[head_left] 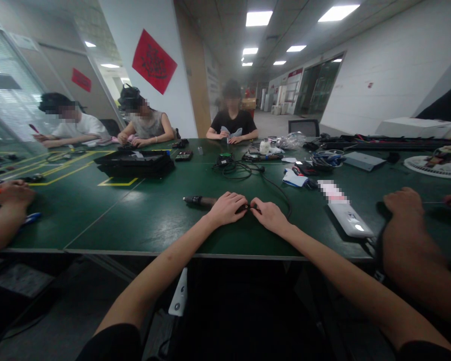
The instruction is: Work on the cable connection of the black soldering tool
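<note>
On the green table, a dark cylindrical tool (200, 200) lies with its narrow metal tip pointing left. My left hand (229, 208) is wrapped over the tool's right end. My right hand (266, 213) pinches the black cable end there, close to the left fingertips. Small details between the two hands are too small to make out. A black cable (281, 193) runs from near my right hand up to a loose coil behind.
A black open case (135, 163) stands at the back left. To the right lie a white device (349, 219), a blue and white packet (295, 178) and a white round grille (436, 165). Other people's arms rest at both sides; three people sit across the table.
</note>
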Available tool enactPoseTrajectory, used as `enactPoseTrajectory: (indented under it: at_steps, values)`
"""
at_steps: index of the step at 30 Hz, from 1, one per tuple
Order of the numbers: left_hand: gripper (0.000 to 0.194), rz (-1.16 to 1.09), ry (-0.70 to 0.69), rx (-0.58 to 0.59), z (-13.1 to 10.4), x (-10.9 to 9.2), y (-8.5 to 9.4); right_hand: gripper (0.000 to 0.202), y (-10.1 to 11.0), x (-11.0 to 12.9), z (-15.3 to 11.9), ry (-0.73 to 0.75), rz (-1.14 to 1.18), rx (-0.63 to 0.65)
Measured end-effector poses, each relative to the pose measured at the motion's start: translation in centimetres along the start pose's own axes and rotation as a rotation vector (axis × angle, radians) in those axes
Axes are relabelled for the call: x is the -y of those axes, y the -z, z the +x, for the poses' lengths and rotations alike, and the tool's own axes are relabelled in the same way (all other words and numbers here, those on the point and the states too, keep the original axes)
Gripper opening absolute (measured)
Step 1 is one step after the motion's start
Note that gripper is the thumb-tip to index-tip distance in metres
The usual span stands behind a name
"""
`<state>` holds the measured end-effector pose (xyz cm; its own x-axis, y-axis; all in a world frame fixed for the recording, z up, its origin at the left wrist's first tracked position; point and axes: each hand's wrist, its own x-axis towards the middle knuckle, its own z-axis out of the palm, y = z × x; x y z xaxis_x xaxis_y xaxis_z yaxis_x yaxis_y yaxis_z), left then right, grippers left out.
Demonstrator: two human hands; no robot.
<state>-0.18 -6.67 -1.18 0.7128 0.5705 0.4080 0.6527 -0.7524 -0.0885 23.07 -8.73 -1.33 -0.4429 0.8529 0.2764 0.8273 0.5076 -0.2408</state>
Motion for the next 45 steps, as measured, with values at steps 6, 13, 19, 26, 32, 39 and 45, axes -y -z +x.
enactPoseTrajectory:
  at_steps: [6, 13, 19, 26, 32, 39, 45]
  values:
    - [0.02, 0.015, 0.014, -0.013, -0.06, -0.05, 0.03, 0.017, -0.02, -0.09, -0.02, 0.008, -0.002, -0.011]
    - [0.02, 0.038, 0.005, -0.012, -0.1, 0.01, -0.02, 0.02, -0.13, -0.12, 0.01, -0.006, -0.008, -0.002]
    - [0.021, 0.026, -0.022, -0.016, -0.14, 0.03, -0.04, 0.02, -0.19, -0.21, 0.08, -0.007, -0.001, -0.003]
    - [0.025, 0.006, -0.004, -0.015, -0.13, 0.06, 0.0, 0.017, -0.31, -0.39, 0.04, 0.023, 0.002, -0.022]
    - [0.022, -0.006, 0.013, -0.003, -0.09, -0.18, 0.3, 0.016, -0.22, -0.39, 0.05, 0.034, 0.021, -0.024]
    - [0.02, -0.015, 0.049, 0.016, -0.2, -0.06, -0.04, 0.017, -0.13, -0.27, 0.04, 0.024, 0.026, -0.022]
    - [0.019, -0.018, 0.075, 0.051, -0.2, 0.21, -0.53, 0.017, -0.02, -0.11, 0.04, 0.015, 0.017, -0.012]
